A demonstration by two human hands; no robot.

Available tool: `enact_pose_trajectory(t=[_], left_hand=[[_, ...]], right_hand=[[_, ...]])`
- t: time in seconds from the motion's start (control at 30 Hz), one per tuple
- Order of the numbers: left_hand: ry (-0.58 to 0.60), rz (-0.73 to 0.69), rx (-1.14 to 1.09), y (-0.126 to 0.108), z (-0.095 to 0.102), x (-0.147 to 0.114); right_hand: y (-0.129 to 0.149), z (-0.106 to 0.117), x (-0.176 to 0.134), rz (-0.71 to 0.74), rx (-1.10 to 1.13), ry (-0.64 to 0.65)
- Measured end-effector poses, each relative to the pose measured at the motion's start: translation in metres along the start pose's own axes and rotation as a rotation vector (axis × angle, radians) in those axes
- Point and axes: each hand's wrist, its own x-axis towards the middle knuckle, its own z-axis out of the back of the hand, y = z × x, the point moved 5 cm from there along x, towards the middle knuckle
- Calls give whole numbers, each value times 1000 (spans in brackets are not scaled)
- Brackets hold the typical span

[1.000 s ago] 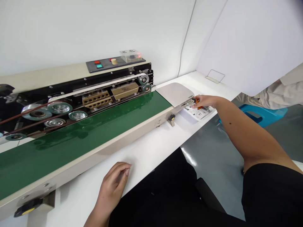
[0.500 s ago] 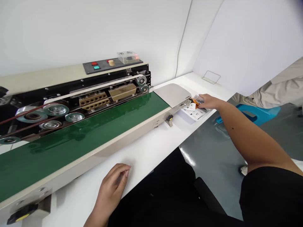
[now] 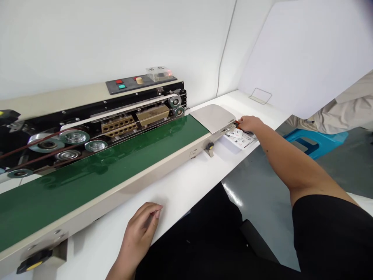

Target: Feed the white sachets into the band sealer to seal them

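My left hand (image 3: 142, 227) rests on the white table (image 3: 175, 190) in front of the machine. Its fingers are curled, with thumb and forefinger tips together, and nothing shows in them. Far to the right, my right hand (image 3: 250, 123) reaches over a shallow white box (image 3: 233, 144) past the conveyor's end. Printed white packets (image 3: 238, 137) lie in that box. The right fingers are closed around something small, with a bit of orange-red showing at the tips; what it is stays hidden.
A band sealing machine with pulleys (image 3: 74, 136) and a green conveyor belt (image 3: 116, 163) fills the left. A metal plate (image 3: 214, 116) covers the belt's right end. Beyond the table are a blue stool (image 3: 326, 143), a white panel (image 3: 300, 50) and a person's beige clothing (image 3: 349, 105).
My right hand has moved slightly left, nearer the metal plate, and now covers most of the orange thing. My left hand keeps its pose. The view has shifted a little.
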Motion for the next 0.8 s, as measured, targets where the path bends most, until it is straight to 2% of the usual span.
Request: enact_pose_trajectory(t=[0.27, 0.47, 0.67, 0.8], left_hand=[[-18, -23, 7, 2, 1, -3], [-22, -50, 0, 3, 0, -5], [-28, -54, 10, 0, -1, -2], [-34, -51, 15, 2, -3, -2]], right_hand=[[16, 2, -7, 25, -65, -51], [-13, 5, -16, -11, 30, -250], [-49, 20, -30, -2, 392, -588], [-66, 26, -43, -132, 1018, -757]])
